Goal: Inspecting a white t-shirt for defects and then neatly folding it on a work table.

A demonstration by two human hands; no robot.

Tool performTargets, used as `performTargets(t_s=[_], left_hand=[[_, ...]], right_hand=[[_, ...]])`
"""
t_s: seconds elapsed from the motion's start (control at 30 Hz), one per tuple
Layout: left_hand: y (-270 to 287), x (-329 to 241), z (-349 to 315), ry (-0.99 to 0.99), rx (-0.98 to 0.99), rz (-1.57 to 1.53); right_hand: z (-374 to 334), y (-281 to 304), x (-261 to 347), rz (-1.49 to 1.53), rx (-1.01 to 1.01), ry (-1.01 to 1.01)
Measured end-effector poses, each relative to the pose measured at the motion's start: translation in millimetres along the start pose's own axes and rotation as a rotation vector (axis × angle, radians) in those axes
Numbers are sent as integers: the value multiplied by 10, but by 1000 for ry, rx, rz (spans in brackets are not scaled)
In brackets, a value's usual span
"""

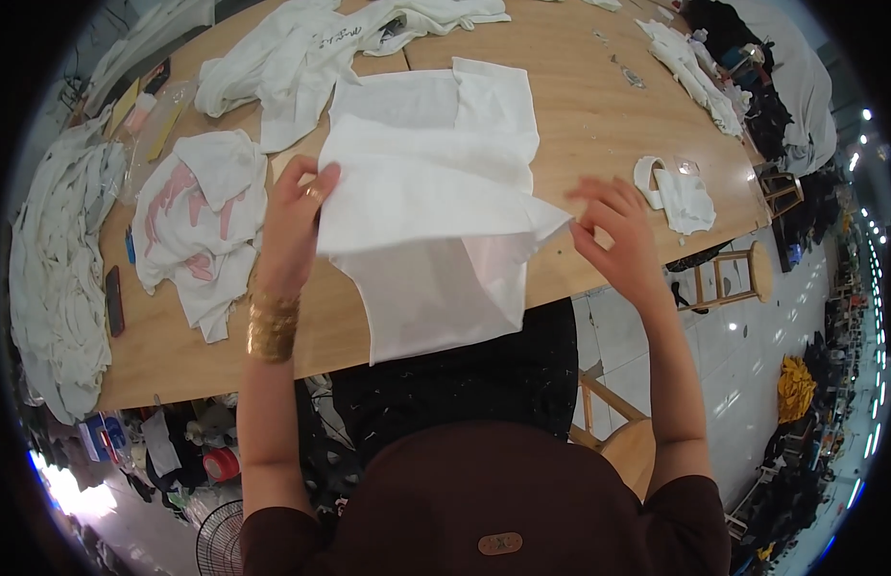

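A white fabric piece (421, 197), which looks like a garment panel, lies over the table's front edge with its lower part hanging toward my lap. My left hand (297, 216) grips its left edge, thumb on top. At the right, my right hand (614, 226) pinches a pointed corner of the same cloth between thumb and finger, its other fingers spread and slightly blurred. The cloth's middle is lifted in a fold between the hands, and the inside shows below it.
The wooden table (580, 86) carries a crumpled white garment with pink patches (201, 216), a white pile (66, 259) at far left, more white garments (282, 58) behind, and a small white piece (686, 197) at right. A phone (114, 300) lies left; wooden stools (753, 274) stand right.
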State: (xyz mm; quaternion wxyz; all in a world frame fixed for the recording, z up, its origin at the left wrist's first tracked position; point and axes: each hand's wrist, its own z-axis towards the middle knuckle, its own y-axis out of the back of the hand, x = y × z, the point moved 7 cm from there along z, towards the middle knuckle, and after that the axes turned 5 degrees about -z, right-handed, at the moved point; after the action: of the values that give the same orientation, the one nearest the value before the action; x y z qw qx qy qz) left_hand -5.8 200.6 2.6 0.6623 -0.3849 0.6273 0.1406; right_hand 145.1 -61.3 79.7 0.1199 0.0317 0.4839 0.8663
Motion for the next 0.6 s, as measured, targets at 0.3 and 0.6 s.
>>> performTargets(t_s=[0.3, 0.6], left_hand=[[693, 1118, -876, 456, 77, 495], [558, 997, -835, 389, 173, 275]], right_hand=[[-941, -763, 277, 484, 315, -445], [-654, -1345, 17, 269, 268, -357]])
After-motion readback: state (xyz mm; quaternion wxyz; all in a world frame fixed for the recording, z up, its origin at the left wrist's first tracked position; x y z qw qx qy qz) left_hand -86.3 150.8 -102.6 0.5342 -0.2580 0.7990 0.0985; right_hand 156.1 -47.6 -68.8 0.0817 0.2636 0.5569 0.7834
